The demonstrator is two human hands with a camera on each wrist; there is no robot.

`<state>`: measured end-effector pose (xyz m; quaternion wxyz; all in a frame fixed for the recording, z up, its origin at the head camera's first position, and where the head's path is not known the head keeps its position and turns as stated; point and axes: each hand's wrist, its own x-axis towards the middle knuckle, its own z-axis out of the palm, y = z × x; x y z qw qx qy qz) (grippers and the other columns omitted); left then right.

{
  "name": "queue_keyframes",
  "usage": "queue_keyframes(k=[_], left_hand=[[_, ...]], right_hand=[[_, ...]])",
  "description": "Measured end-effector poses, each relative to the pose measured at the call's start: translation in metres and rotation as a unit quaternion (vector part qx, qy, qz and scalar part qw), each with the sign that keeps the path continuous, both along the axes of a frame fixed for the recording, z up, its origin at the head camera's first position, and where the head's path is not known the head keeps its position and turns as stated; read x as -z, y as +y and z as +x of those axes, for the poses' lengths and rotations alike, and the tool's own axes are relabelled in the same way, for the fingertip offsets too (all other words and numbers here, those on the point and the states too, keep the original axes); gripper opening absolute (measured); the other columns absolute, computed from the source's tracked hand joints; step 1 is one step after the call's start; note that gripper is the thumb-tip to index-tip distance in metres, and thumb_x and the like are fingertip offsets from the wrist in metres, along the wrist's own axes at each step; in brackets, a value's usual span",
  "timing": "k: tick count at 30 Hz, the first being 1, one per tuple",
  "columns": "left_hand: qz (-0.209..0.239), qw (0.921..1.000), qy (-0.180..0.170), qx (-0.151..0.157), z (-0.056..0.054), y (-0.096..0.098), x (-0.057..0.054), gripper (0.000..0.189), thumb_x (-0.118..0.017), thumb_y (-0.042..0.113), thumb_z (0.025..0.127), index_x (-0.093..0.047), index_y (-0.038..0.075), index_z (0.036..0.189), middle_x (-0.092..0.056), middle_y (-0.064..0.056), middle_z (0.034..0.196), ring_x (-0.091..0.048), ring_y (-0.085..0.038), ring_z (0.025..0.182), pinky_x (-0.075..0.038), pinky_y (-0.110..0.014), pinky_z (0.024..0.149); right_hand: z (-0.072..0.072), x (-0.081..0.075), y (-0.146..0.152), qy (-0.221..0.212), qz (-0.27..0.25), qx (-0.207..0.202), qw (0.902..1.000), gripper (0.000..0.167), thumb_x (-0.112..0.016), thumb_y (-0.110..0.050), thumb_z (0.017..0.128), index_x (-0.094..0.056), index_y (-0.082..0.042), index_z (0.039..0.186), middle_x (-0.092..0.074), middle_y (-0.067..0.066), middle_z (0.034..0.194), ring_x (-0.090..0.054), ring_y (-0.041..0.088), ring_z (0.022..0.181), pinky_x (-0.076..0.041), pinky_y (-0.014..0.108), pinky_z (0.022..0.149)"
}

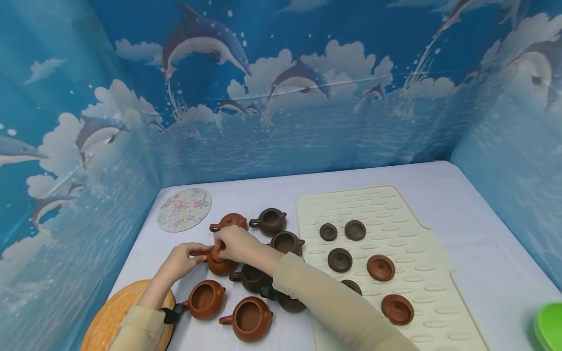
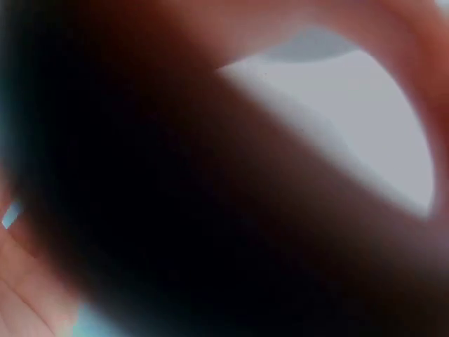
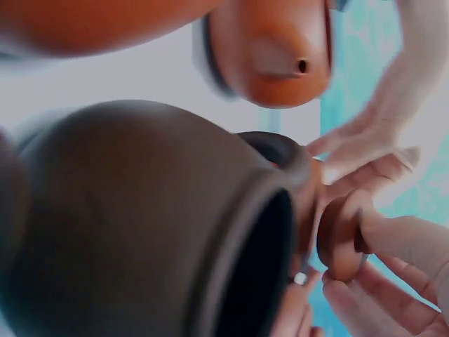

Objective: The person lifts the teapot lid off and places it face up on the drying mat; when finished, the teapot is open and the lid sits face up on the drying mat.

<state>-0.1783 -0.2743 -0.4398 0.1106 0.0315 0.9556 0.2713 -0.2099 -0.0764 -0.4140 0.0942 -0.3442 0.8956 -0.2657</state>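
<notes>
My left hand (image 1: 184, 261) grips the handle of a reddish-brown clay teapot (image 1: 221, 267) at the left of the table. Over that teapot's top, my right hand (image 1: 234, 243) pinches a small reddish lid (image 3: 340, 239) by its knob; in the right wrist view the lid is tipped on edge beside the opening. Whether it touches the rim cannot be told. Just behind sits another reddish teapot (image 1: 231, 221) with its lid on. A dark brown teapot (image 3: 140, 217) fills much of the right wrist view. Dark and reddish blur covers the left wrist view.
Open reddish teapots (image 1: 251, 335) stand in front, and several dark teapots (image 1: 273, 227) stand to the right. A cream mat (image 1: 421, 278) carries dark lids (image 1: 340, 260) and reddish lids (image 1: 381, 267). Around them are a patterned round mat (image 1: 184, 209), an orange round board (image 1: 105, 317) and a green container (image 1: 550, 324).
</notes>
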Motion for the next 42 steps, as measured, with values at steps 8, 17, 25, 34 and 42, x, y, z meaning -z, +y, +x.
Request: queue_keyframes(k=[8,17,25,34,42], left_hand=[[-0.009,0.9999,0.006,-0.007,0.004,-0.001,0.003,0.026,-0.066,0.0,0.09,-0.074,0.007,0.113,-0.071,-0.015,0.114,-0.065,-0.036,0.107,-0.055,-0.051,0.088],[-0.013,0.9997,-0.001,-0.02,0.004,0.003,0.003,0.026,-0.064,-0.001,0.091,-0.073,0.008,0.114,-0.071,-0.015,0.115,-0.063,-0.038,0.111,-0.051,-0.056,0.094],[-0.012,0.9997,0.016,-0.01,0.004,0.002,0.004,0.026,-0.064,-0.001,0.091,-0.073,0.007,0.114,-0.07,-0.014,0.115,-0.063,-0.038,0.111,-0.052,-0.054,0.092],[-0.011,0.9998,0.012,-0.01,0.004,0.002,0.005,0.026,-0.064,-0.001,0.091,-0.073,0.006,0.115,-0.07,-0.016,0.115,-0.063,-0.038,0.11,-0.052,-0.055,0.092],[-0.012,0.9998,0.017,-0.006,0.004,0.0,0.003,0.026,-0.065,0.0,0.091,-0.073,0.007,0.115,-0.07,-0.015,0.115,-0.063,-0.038,0.11,-0.052,-0.055,0.093]], right_hand=[[-0.002,-0.023,0.067,-0.096,-0.116,0.051,0.9874,0.015,-0.073,-0.019,0.089,-0.069,-0.017,0.104,-0.071,-0.002,0.098,-0.062,0.007,0.082,-0.05,0.021,0.07],[-0.005,-0.037,0.2,-0.148,-0.208,0.124,0.9588,0.02,-0.067,-0.019,0.094,-0.068,-0.01,0.112,-0.069,0.009,0.114,-0.067,0.026,0.112,-0.056,0.04,0.092],[0.009,-0.006,0.309,-0.216,-0.26,0.226,0.9135,0.044,-0.06,-0.032,0.099,-0.055,0.001,0.127,-0.066,0.008,0.12,-0.067,0.005,0.103,-0.055,0.037,0.095],[0.013,0.05,0.37,-0.313,-0.44,0.214,0.8141,0.019,-0.047,-0.015,0.105,-0.058,-0.008,0.119,-0.068,-0.009,0.111,-0.067,0.003,0.104,-0.055,0.023,0.092],[0.021,0.062,0.392,-0.394,-0.48,0.228,0.7501,0.032,-0.043,-0.019,0.106,-0.05,0.0,0.132,-0.067,0.003,0.115,-0.07,0.014,0.105,-0.053,0.03,0.098]])
